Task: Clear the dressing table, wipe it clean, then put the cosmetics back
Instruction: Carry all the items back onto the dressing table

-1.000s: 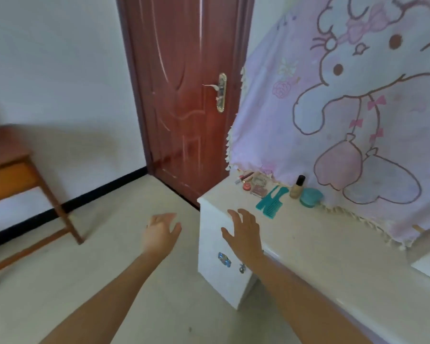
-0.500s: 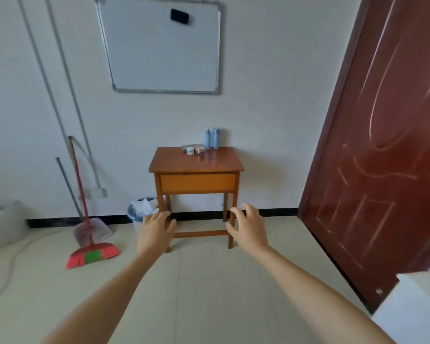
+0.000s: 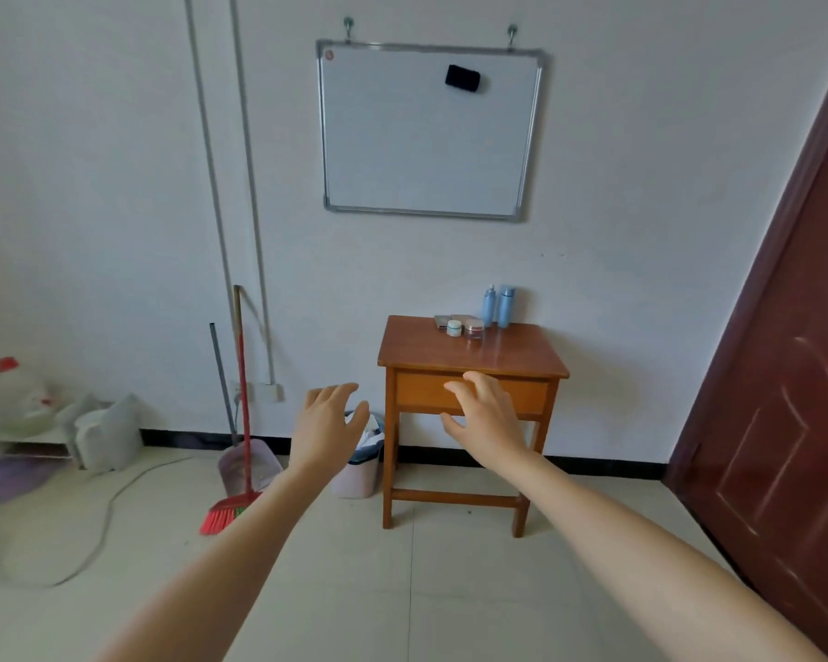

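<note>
**Hands.** Both bare forearms reach forward, palms down. The left hand [image 3: 328,427] and the right hand [image 3: 488,418] are spread, fingers slightly bent, and hold nothing. Both hang in the air in front of the wooden table [image 3: 417,348].

**Table.** The top is glossy, brown and nearly square, above 1 flat orange drawer front.

**Cosmetics.** They cluster at the back edge of the top, right of centre:
- 2 tall pale-blue bottles [image 3: 489,305], upright by the wall
- 2 small round jars [image 3: 454,328], just in front of them
- 1 flat compact [image 3: 442,321], beside the jars

**Surroundings.** 1 metal-framed rectangular whiteboard [image 3: 402,150] hangs above, carrying 1 black eraser [image 3: 462,79]. 1 red broom [image 3: 241,398], 1 dustpan [image 3: 259,468] and 1 waste bin [image 3: 357,477] stand left of the table.
</note>
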A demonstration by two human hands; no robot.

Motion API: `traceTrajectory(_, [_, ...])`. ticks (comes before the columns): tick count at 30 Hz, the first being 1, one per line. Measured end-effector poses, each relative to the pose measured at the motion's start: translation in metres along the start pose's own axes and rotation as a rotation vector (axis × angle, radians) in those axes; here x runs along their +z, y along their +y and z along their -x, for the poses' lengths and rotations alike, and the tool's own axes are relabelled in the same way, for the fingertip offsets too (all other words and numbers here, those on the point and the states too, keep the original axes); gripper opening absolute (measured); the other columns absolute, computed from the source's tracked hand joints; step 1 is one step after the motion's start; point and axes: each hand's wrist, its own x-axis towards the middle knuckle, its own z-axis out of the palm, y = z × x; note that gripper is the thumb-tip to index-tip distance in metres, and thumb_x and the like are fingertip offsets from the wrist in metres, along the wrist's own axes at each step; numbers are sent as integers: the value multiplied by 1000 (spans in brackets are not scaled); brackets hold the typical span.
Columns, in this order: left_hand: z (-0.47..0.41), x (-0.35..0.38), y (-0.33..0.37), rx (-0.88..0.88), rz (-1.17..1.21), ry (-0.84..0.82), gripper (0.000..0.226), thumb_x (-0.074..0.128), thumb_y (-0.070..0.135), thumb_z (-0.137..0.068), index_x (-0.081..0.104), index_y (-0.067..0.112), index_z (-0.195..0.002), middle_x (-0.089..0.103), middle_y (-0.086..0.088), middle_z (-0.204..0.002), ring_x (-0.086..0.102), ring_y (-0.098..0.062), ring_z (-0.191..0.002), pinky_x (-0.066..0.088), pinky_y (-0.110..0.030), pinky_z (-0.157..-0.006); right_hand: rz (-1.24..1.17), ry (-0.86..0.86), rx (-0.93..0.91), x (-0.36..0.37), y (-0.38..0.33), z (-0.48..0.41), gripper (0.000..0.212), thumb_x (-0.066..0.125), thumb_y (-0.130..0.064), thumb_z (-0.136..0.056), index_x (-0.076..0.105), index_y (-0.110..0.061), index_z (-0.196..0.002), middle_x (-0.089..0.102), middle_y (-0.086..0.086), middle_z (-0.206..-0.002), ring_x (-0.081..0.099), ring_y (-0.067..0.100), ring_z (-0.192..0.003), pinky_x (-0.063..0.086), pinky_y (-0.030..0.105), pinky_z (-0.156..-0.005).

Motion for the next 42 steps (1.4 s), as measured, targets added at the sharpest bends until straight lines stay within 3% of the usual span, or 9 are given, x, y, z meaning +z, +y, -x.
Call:
traceTrajectory(13, [-108,54,-17,-87,-63,12,41,44,27,-95,44,13,-134,47,-2,-138,29,-17,-132,29,-28,-104,-137,-13,-39,53,72,-134,46,50,-32,-92,42,-14,-134,37,7,-141,29,20,-134,26,31,-108])
traceTrajectory(22, [-163,145,-25,-220,6,-50,39,44,25,-95,45,14,-133,48,-3,-136,31,-16,-131,30,-27,-103,-136,-86,-97,111,137,-183,46,53,-31,-90,45,-14,-132,40,8,-138,34,21,-130,31,29,-104])
traceTrajectory(35, [-302,222,-86,-332,148,-61,37,46,24,-94,49,15,-130,51,-6,-133,39,-20,-127,34,-34,-104,-92,-172,1,188,197,-279,45,55,-31,-89,47,-14,-131,41,8,-137,34,21,-130,31,32,-104])
traceTrajectory(42, [-401,263,-122,-288,226,-161,38,45,28,-94,48,17,-131,50,-4,-134,42,-18,-125,38,-34,-100,-44,-178,95,227,210,-367,43,56,-27,-89,49,-12,-129,40,10,-137,34,24,-130,30,34,-105])
